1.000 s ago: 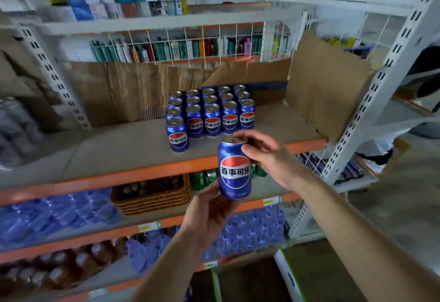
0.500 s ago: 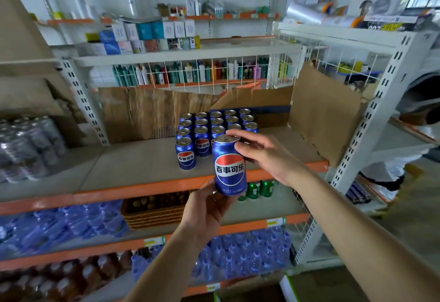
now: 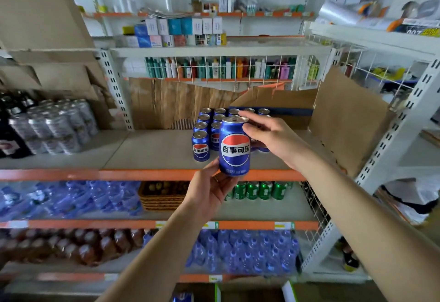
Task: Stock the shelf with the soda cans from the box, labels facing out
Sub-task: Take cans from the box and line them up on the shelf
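Soda can (image 3: 234,146) (upright) pinched between left hand (image 3: 212,191) below, right hand (image 3: 273,135) above.

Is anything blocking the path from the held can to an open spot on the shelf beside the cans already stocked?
Nothing visible does. The blue can, held by the left hand and right hand, is just in front of the shelf. Bare shelf lies left of the front stocked can.

Blue soda can (image 3: 234,148) (label outward) between both hands (image 3: 271,138).
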